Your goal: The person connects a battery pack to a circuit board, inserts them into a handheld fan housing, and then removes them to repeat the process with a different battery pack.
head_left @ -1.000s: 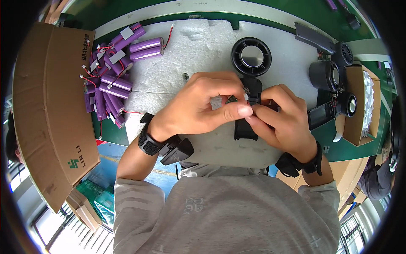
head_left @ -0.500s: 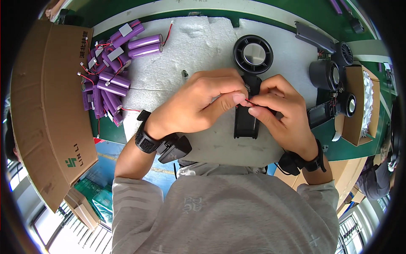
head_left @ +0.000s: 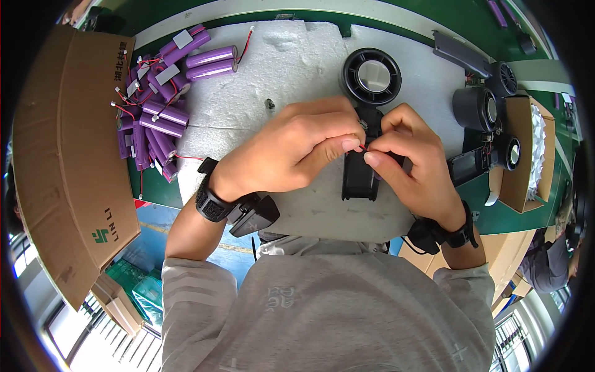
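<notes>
A thin red wire (head_left: 363, 147) is stretched between my two hands. Both are closed in a fingertip pinch: my left hand (head_left: 294, 146) at one end, my right hand (head_left: 414, 160) at the other. Beneath them a black handheld fan lies on a white foam sheet (head_left: 248, 93), its round head (head_left: 372, 75) with a silver centre pointing away from me. Its open, hollow handle (head_left: 359, 178) runs toward me, and my fingers cover the part where head and handle join. A sliver of purple shows beside my right fingers; what it belongs to is hidden.
Purple battery packs (head_left: 164, 118) with red leads are heaped at the left, beside a large cardboard box (head_left: 74, 155). More black fan parts (head_left: 472, 108) lie at the right, near a small open carton (head_left: 527, 161). A small dark bit (head_left: 269, 104) rests on the foam.
My hands stay over the fan handle with the wire pinched. The right fingertips have shifted slightly and closer to the left ones; less wire shows between them.
</notes>
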`<state>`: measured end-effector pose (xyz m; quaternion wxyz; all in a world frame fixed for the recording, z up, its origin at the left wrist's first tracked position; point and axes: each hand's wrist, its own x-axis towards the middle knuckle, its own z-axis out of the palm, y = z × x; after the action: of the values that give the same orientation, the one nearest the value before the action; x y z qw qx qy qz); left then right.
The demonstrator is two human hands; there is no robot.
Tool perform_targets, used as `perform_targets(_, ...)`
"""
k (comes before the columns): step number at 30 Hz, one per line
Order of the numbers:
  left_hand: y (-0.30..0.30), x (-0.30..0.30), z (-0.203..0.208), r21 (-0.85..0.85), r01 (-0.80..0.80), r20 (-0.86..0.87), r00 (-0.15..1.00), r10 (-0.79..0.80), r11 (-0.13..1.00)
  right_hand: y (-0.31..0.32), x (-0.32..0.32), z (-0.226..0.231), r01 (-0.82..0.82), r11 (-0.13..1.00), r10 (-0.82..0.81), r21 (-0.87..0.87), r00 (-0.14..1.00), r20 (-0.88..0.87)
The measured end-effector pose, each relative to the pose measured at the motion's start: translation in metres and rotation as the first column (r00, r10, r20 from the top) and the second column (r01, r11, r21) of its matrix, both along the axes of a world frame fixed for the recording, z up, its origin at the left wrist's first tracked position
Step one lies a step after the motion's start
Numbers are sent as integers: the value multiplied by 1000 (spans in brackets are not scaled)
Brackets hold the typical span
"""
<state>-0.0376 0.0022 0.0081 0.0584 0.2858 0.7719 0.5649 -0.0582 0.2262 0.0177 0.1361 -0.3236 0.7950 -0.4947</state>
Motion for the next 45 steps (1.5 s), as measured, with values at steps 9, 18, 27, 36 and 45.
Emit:
perform_targets(9,1,1,0,-24,-1,-19,1000,1,1000,0,-2,1,-9,1000,9,1,1000,-3)
perform_targets(18,0,2,6,78,-75,345,937,44,994,1,-3,-6,5,998,-4,-62,1000,24)
perform_targets(27,-4,2,9,121,-109,391,919,53,987,0,-2,-4,-9,1000,9,0,1000,11)
perform_targets(36,-5,1,8,238,-110,471,882,-15,965,-4,2,-3,24,999,-22,38,999,-40)
perform_targets(45,-7,0,10,246,-124,525,851,-24,961,-5,4,-6,64,997,-60,49,996,-66)
